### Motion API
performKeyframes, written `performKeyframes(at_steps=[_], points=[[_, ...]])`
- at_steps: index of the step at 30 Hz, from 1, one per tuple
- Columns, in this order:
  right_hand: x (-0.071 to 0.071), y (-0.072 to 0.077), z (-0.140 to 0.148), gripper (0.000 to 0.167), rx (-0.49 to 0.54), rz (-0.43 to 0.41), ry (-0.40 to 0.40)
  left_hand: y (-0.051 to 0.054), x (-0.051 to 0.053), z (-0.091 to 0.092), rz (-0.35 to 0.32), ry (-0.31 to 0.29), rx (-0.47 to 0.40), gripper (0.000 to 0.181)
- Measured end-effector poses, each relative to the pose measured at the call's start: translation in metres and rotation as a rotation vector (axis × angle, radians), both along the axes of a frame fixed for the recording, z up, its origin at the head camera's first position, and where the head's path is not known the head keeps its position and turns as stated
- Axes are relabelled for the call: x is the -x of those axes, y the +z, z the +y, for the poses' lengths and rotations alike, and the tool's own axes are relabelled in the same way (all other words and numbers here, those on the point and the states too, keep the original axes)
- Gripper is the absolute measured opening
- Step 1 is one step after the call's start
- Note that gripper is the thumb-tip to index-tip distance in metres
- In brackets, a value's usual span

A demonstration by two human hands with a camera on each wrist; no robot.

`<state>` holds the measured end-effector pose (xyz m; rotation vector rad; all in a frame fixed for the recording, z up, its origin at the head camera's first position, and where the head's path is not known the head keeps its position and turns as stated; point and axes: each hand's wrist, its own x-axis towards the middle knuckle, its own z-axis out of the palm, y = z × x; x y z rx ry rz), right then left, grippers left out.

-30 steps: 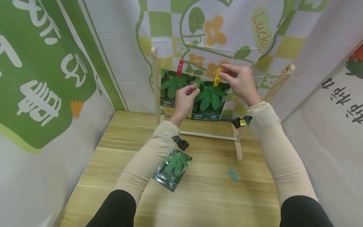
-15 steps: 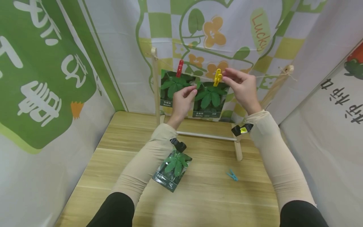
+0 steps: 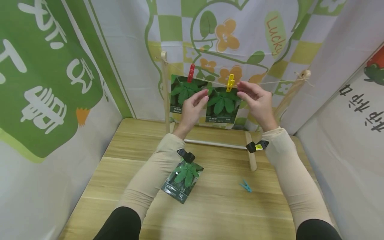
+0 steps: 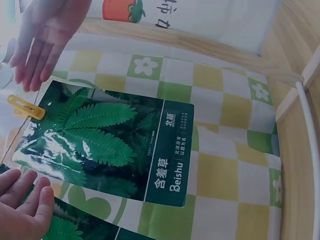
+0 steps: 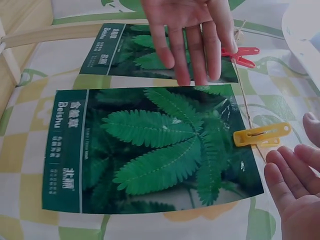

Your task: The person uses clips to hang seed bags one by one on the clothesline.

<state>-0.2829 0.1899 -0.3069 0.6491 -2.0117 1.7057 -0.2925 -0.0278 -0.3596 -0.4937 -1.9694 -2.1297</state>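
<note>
A seed packet (image 3: 222, 106) with a green leaf picture hangs from a string, held by a yellow clothespin (image 3: 230, 83) at its top edge. Left of it a second packet (image 3: 183, 91) hangs under a red clothespin (image 3: 191, 73). My left hand (image 3: 192, 110) is by the upper left corner of the yellow-pinned packet, its fingers loosely extended and holding nothing in the right wrist view. Just right of the yellow clothespin, my right hand (image 3: 258, 104) is apart from it, fingers relaxed around bare air. Both wrist views show the yellow-pinned packet (image 5: 150, 150) whole.
A third packet (image 3: 183, 181) lies on the wooden table (image 3: 222, 213) beside my left forearm. To the right lies a blue clothespin (image 3: 246, 186). The string (image 3: 271, 82) runs between two wooden posts (image 3: 166, 96), joined low down by a white rod (image 3: 216, 144).
My right hand has let go of the yellow clothespin and moved down and slightly right. The clothespin stays on the string with the packet. My left hand has shifted slightly left and down.
</note>
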Motion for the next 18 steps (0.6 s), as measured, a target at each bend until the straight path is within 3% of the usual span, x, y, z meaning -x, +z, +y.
performKeyframes(at_steps=[5, 18], points=[[-0.007, -0.007, 0.004, 0.035, -0.042, 0.007, 0.0, -0.004, -0.003, -0.005, -0.02, -0.013, -0.016, 0.041], [-0.022, -0.025, 0.014, 0.046, -0.18, -0.097, 0.015, -0.018, -0.014, -0.021, -0.017, -0.056, 0.044, 0.042]])
